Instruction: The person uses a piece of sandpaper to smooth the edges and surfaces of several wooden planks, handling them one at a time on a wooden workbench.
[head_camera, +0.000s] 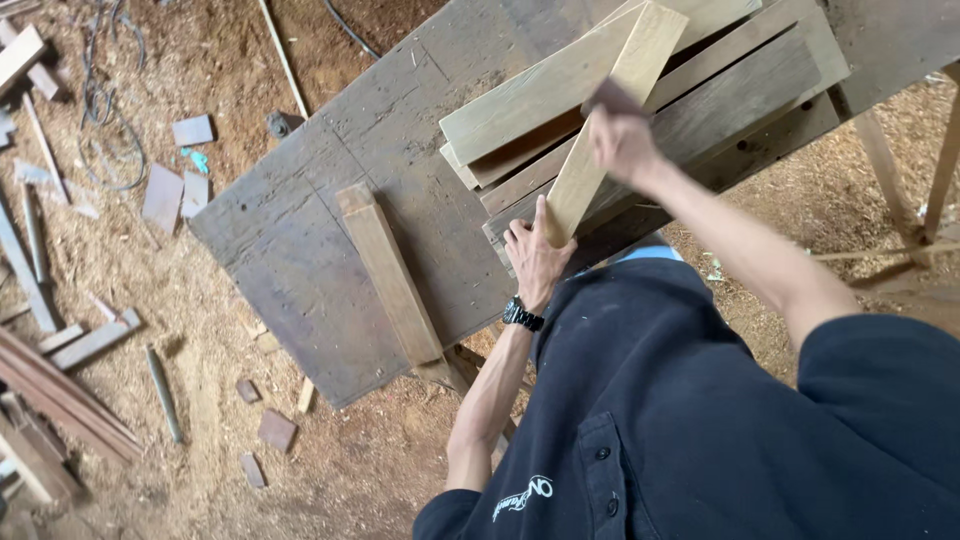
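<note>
At the workbench's (330, 220) two o'clock corner, a pale plank (610, 120) lies slanted across stacked boards (740, 90). Left hand (535, 262) grips its lower end at six o'clock, fingers clamped. Right hand (622, 140) presses a dark sanding pad (612, 98) mid-plank, fingers closed over it.

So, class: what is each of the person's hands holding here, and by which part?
The left hand grips the near, lower end of a pale wooden board. The right hand presses a small dark block against the board's middle.
</note>
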